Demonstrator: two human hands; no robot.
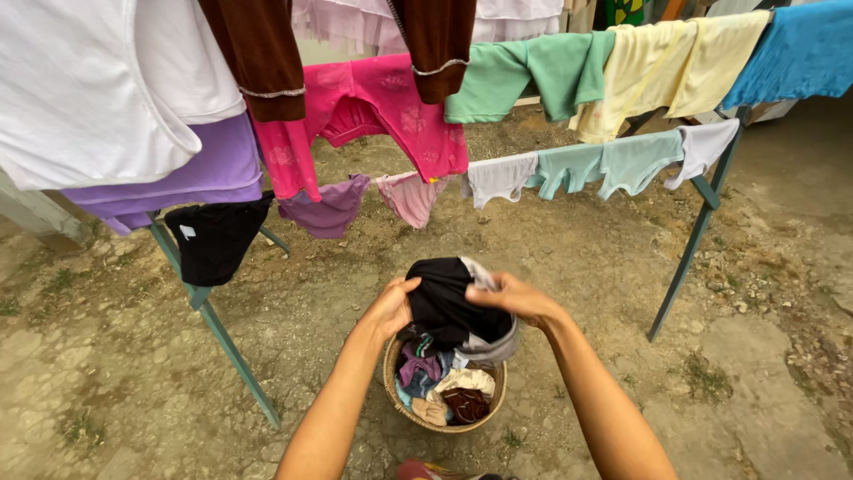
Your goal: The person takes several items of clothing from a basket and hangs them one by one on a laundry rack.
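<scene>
Both my hands hold a black garment with grey trim (449, 302) just above a round woven basket (392, 383) on the ground. My left hand (393, 307) grips its left edge and my right hand (514, 297) grips its right edge. The basket is full of crumpled clothes (444, 391) in purple, cream, brown and blue. The garment's lower end still touches the pile.
A teal metal drying rack (213, 324) stands behind the basket, with legs left and right (689, 258). Shirts, underwear and small clothes hang on its lines: white (89, 80), pink (373, 107), green (533, 76), yellow, blue. The ground is bare earth and stone.
</scene>
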